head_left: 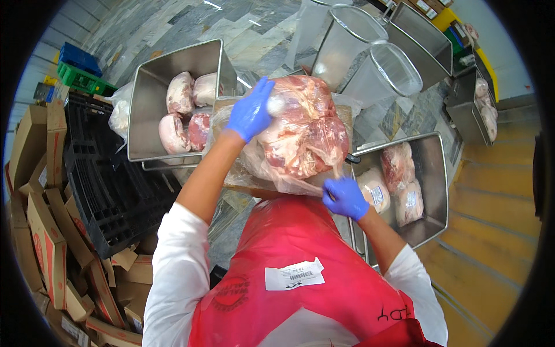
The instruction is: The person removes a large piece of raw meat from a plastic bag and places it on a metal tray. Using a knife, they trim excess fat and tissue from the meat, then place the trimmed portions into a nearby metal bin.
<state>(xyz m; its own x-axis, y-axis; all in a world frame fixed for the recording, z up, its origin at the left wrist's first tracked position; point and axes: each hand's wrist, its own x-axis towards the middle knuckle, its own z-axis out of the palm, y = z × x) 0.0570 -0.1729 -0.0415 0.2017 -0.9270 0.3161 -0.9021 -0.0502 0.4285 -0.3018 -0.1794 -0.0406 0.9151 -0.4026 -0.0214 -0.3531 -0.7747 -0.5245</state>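
Apparently the meat [306, 127], lying between two steel tubs [144, 113], is being unwrapped: the right hand [345, 198] pinches clear film [298, 185] between its fingers; the left hand [251, 113] lays its fingers together against the meat. Next probably calls for a steady, braced pull.

On the red apron [289, 234] sit a white barcode sticker [280, 279] with printed lines and digits, a dark round stamp [230, 292] left of the sticker and black handwritten letters [396, 313] at its lower right. Right of the apron, two wrapped meat packs [403, 218] carry printed labels [411, 199], too small to read; left of it, cartons [51, 234] bear red print [39, 247].
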